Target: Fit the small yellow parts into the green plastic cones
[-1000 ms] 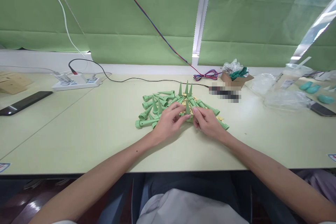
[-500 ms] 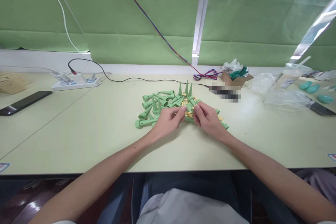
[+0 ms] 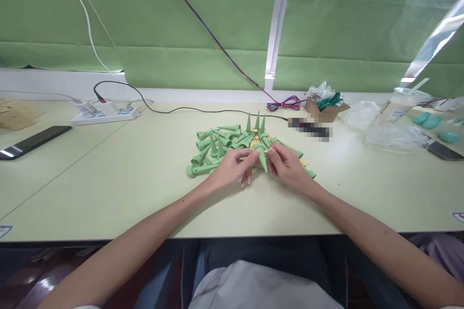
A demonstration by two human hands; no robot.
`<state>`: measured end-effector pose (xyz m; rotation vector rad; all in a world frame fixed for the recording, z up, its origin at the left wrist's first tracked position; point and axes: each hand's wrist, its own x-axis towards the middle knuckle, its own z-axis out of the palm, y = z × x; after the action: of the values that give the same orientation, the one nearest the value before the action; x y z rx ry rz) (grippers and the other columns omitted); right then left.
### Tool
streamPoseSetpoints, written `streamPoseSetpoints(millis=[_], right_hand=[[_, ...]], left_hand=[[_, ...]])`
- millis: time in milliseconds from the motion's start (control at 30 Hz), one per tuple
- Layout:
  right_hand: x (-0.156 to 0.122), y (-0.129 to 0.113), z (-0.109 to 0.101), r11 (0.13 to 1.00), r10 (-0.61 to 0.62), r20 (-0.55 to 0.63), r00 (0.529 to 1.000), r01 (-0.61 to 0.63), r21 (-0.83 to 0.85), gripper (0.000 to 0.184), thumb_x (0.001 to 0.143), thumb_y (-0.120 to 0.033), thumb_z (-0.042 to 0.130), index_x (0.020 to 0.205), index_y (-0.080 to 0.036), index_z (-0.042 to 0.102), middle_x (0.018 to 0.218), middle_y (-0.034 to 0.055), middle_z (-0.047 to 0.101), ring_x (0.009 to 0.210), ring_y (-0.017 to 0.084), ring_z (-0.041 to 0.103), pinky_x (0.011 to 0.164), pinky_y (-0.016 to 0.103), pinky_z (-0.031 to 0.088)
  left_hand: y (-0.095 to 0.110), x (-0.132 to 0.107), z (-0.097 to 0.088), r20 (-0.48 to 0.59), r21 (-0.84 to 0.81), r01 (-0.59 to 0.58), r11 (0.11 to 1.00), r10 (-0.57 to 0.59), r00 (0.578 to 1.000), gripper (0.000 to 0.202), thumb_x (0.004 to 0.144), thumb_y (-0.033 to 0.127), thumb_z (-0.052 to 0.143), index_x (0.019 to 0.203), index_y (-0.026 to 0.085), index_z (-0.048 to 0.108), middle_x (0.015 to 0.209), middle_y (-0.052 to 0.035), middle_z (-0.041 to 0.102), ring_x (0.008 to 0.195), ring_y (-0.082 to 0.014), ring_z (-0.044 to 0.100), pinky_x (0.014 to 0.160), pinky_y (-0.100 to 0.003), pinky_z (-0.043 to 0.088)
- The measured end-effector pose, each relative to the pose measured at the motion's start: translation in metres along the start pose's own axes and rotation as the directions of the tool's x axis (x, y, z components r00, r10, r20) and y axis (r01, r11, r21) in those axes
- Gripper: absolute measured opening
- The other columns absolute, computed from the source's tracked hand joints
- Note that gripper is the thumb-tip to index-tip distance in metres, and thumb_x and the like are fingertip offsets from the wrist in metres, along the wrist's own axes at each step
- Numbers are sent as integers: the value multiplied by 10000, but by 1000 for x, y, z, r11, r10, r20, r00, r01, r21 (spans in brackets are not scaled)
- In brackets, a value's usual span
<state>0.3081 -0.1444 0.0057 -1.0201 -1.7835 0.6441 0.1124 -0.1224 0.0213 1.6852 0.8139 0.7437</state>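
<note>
- The green, cone-shaped plastic spike, seen upright with its tip raised one second earlier, had been turned over; its tip was now pointed downward and toward the person, above the near edge of the pile.
- The spike was held at its wide end by the left hand, its thumb and forefinger clamped on it; the lower fingers, curled half a second earlier, had been let down, slightly apart.
- A small yellow piece was pinched between the thumb and forefinger of the right hand, against the spike's side; the remaining fingers were kept folded.
- The loose green plastic spikes and the heap of tiny yellow pieces beyond the hands were left largely as before.
- The white power strip and the pale tabletop were left unchanged.
</note>
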Motion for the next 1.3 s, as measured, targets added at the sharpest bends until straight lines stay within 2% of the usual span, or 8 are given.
streamPoseSetpoints(millis=[300, 400, 600, 767, 900, 1033, 1167, 1300], right_hand=[[0, 0, -1, 1000, 8, 8, 1000, -8, 14, 490, 1032, -558, 378, 665, -239, 439, 528, -15, 527, 484, 150, 493, 531, 311, 401], [0, 0, -1, 999, 19, 21, 1000, -20, 40, 513, 1034, -562, 370, 650, -232, 457, 516, -14, 530, 470, 141, 501, 518, 299, 400], [0, 0, 0, 991, 52, 48, 997, -58, 118, 576, 1024, -577, 388, 572, -225, 451, 472, -4, 549, 423, 125, 487, 515, 291, 413], [1, 0, 1, 990, 64, 48, 997, -70, 126, 610, 1009, -605, 396, 532, -229, 444, 450, 4, 549, 410, 127, 477, 497, 295, 405], [1, -1, 2, 994, 53, 29, 998, -55, 92, 595, 1020, -595, 376, 559, -228, 456, 470, 4, 551, 436, 132, 486, 506, 294, 406], [1, -2, 2, 998, 39, -17, 999, -38, 51, 548, 1031, -568, 376, 615, -224, 475, 524, 5, 568, 471, 136, 500, 519, 292, 411], [1, 0, 3, 997, 55, -56, 997, -51, 66, 502, 1036, -555, 375, 674, -223, 480, 565, -1, 575, 459, 126, 484, 506, 289, 402], [0, 1, 3, 995, 52, -59, 997, -47, 84, 453, 1040, -533, 387, 719, -227, 478, 608, -7, 586, 462, 121, 483, 496, 285, 393]], left_hand=[[0, 0, 1, -49, 122, -52, 991, 59, 997, 338, 887, 518, 642, 881, 185, 584, 507, 45, 524, 454, -118, 498, 471, -232, 393], [-4, 1, 3, -114, 191, -113, 975, 137, 984, 323, 856, 477, 692, 928, 183, 579, 559, 49, 525, 466, -107, 482, 453, -225, 384], [-15, 5, 2, -163, 385, -382, 840, 469, 868, 300, 840, 343, 743, 1044, 165, 615, 914, -27, 600, 556, -73, 536, 499, -217, 456], [-17, 4, 2, -126, 461, -446, 767, 554, 823, 238, 873, 277, 716, 1064, 176, 615, 1021, -52, 623, 580, -58, 538, 520, -200, 479], [-14, 4, 4, -145, 472, -396, 787, 513, 846, 253, 877, 261, 701, 1095, 178, 601, 986, -39, 623, 565, -59, 524, 523, -204, 466], [-9, 3, 7, -168, 405, -276, 872, 368, 915, 259, 907, 260, 648, 1133, 179, 552, 876, -12, 632, 502, -53, 468, 495, -204, 411], [-3, 2, 8, -170, 286, -170, 943, 224, 959, 197, 942, 370, 593, 934, 180, 541, 645, 35, 561, 454, -77, 453, 459, -212, 368], [0, 3, 7, -109, 81, -96, 992, 105, 988, 404, 989, 516, 462, 801, 171, 554, 513, 32, 521, 427, -107, 494, 463, -230, 407]])
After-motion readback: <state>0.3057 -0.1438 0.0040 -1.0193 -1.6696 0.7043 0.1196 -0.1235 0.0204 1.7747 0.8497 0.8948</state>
